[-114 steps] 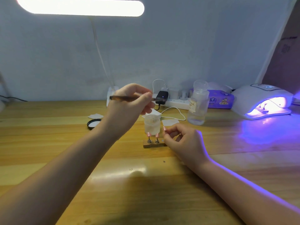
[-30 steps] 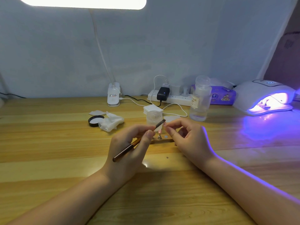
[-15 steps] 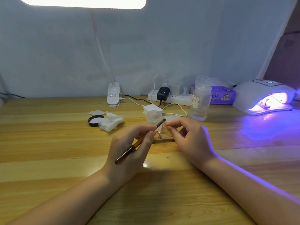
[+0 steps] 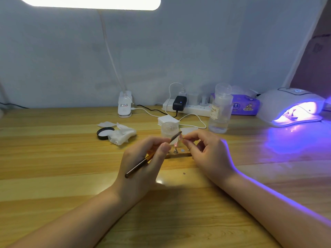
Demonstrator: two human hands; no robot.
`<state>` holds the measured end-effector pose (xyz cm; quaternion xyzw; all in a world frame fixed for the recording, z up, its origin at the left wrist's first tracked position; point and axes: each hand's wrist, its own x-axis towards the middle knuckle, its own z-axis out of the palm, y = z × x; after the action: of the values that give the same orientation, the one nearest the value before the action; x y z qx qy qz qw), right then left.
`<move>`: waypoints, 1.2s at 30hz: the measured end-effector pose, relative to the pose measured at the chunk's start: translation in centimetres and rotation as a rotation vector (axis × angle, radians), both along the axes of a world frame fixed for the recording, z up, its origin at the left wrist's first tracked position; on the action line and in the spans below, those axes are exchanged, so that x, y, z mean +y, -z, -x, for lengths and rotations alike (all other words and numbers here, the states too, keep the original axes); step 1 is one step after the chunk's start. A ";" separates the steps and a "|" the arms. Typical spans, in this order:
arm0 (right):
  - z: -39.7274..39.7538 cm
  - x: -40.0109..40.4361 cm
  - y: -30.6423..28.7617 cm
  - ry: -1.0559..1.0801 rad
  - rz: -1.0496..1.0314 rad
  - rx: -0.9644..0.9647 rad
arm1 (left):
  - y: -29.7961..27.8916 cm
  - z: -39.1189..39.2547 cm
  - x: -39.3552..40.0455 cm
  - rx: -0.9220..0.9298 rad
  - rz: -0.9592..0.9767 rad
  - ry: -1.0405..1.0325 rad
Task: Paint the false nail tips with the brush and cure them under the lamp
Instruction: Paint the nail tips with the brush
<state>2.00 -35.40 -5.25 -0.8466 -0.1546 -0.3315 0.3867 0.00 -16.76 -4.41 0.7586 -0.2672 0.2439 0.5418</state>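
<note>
Nail tip (image 4: 181,136), small and pink, was pinched between the thumb and forefinger of the right hand (image 4: 206,154), held just above the wooden stand (image 4: 179,155) near the middle of the table (image 4: 53,158). Far left of it lay a black lid (image 4: 103,132) and crumpled wipes (image 4: 121,134). Nearer, the left hand (image 4: 143,165) gripped the brush (image 4: 152,155) like a pen, fingers curled round its shaft, the bristle end angled up and right to meet the nail tip. Just behind stood a small clear jar (image 4: 169,130). On the stand, another nail tip (image 4: 175,144) sat on a metal peg. Further right stood a clear bottle (image 4: 220,111), and at the far right the curing lamp (image 4: 290,106) glowed violet, well apart from the hands.

Risks, as a judgement: the tip was tiny and held only at its edge, so brush pressure could have twisted it loose. Wet polish might have smeared onto the gripping fingers. The left hand sat close to the stand and could have knocked it.
</note>
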 end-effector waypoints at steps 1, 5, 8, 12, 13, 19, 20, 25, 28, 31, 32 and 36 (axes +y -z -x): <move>0.0 0.0 0.0 -0.001 0.004 -0.001 | 0.1 0.0 0.1 0.010 0.001 0.010; -0.1 0.0 0.1 -0.001 -0.019 -0.011 | -0.1 0.3 0.3 0.003 0.022 0.046; -0.1 -0.1 0.1 -0.025 -0.044 -0.011 | -0.1 0.3 0.2 0.000 0.037 0.039; -0.1 0.0 0.0 -0.048 -0.045 -0.004 | 0.0 0.0 0.1 0.006 0.041 0.008; -0.1 0.0 0.0 -0.053 -0.052 -0.002 | 0.0 0.0 0.0 0.014 0.042 0.007; -0.1 -0.1 0.1 -0.056 -0.072 0.026 | 0.0 0.2 0.2 0.030 0.047 0.102; -0.1 -0.1 0.2 -0.057 -0.081 0.035 | 0.0 0.2 0.3 0.031 0.060 0.116; -0.1 -0.1 0.2 -0.073 -0.114 0.043 | 0.2 0.0 0.4 0.037 0.110 0.127; -0.1 -0.1 0.2 -0.088 -0.123 0.057 | 0.3 -0.3 0.4 0.034 0.101 0.095; 0.0 -0.1 0.1 -0.106 -0.140 0.078 | 0.3 -0.5 0.4 0.064 0.108 0.053; 0.1 -0.1 0.0 -0.116 -0.146 0.082 | 0.3 -0.5 0.3 0.068 0.105 0.043; 0.2 0.0 -0.2 -0.130 -0.174 0.089 | 0.2 -0.3 0.3 0.075 0.133 0.022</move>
<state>1.81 -35.42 -5.05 -0.8117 -0.1624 -0.2802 0.4860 0.28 -16.44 -4.64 0.7264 -0.2383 0.2267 0.6034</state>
